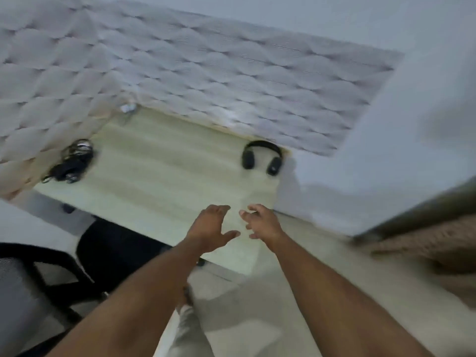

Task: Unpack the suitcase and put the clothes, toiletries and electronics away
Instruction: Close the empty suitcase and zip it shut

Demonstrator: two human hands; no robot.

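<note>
Black over-ear headphones (262, 158) lie at the far right corner of a pale wooden desk (159, 176). A tangle of black cables with a charger (70, 163) sits at the desk's left side. My left hand (213, 228) and my right hand (261, 222) hover side by side over the desk's near right edge, fingers spread and relaxed, with nothing in them. Both are well short of the headphones. The suitcase is out of view. The picture is blurred by motion.
A black mesh office chair (77, 264) stands at the desk's near left. A wall with a padded wave pattern (206, 73) backs the desk. A small white object (128, 108) lies at the desk's back edge. A brownish fabric thing (432, 243) is at the right.
</note>
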